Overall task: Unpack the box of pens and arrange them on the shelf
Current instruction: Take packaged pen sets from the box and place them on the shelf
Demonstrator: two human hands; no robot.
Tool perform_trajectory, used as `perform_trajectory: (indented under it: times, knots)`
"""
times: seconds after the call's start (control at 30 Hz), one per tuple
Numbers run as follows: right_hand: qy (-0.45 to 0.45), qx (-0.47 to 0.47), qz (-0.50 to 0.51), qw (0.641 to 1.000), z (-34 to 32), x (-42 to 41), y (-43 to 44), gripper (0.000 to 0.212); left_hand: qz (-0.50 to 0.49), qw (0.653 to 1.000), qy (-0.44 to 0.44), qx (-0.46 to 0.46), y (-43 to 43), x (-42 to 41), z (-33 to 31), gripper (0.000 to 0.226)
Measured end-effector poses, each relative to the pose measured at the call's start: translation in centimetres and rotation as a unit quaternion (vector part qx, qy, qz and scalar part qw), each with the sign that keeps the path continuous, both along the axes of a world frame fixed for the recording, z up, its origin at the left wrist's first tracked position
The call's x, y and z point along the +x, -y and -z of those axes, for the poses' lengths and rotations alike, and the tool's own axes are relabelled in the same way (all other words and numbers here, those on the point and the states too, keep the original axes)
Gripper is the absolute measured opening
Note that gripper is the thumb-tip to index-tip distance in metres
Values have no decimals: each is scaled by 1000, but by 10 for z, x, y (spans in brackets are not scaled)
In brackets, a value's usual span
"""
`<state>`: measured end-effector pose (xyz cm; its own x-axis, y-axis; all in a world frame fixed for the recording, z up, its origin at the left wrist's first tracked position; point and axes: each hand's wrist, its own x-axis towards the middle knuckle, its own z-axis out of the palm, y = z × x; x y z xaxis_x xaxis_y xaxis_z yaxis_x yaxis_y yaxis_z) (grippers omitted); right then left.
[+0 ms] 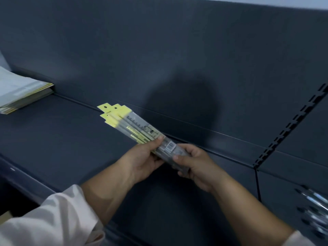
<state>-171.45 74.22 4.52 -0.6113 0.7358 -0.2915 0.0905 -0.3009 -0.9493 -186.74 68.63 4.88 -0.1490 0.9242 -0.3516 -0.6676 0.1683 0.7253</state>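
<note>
A fanned bundle of clear pen packets (134,128) with yellow header tabs stretches from my hands up and to the left, just above the dark shelf (58,139). My left hand (143,162) grips the bundle's near end from the left, thumb on top. My right hand (193,166) holds the same end from the right, fingers curled round the packets near a barcode label. The packets' far ends hover close to the shelf's back panel. No box is in view.
A stack of papers and yellow-edged folders (19,91) lies on the shelf at far left. A slotted upright (287,130) divides the back panel at right. Several blurred pens (316,210) show at the lower right edge.
</note>
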Motion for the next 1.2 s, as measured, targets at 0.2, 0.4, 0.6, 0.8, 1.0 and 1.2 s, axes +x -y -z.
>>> perform_trajectory:
  times: [0.2, 0.4, 0.6, 0.8, 1.0, 1.2]
  knots:
    - [12, -14, -6, 1000, 2, 15, -14, 21, 45, 999, -13, -12, -4, 5, 1, 29]
    - [2, -14, 29, 999, 16, 6, -9, 9, -5, 999, -17, -34, -15, 7, 4, 21]
    - [-4, 60, 146, 987, 17, -2, -15, 27, -24, 998, -19, -56, -13, 3, 7, 18]
    - [-23, 178, 139, 974, 13, -10, -10, 35, -39, 997, -15, -58, -10, -4, 3, 16]
    - [-25, 183, 186, 965, 12, -15, -3, 25, -43, 995, -30, -81, -11, -2, 2, 17]
    - [-79, -56, 190, 977, 7, -14, -6, 20, -68, 993, -32, -96, -10, -4, 5, 20]
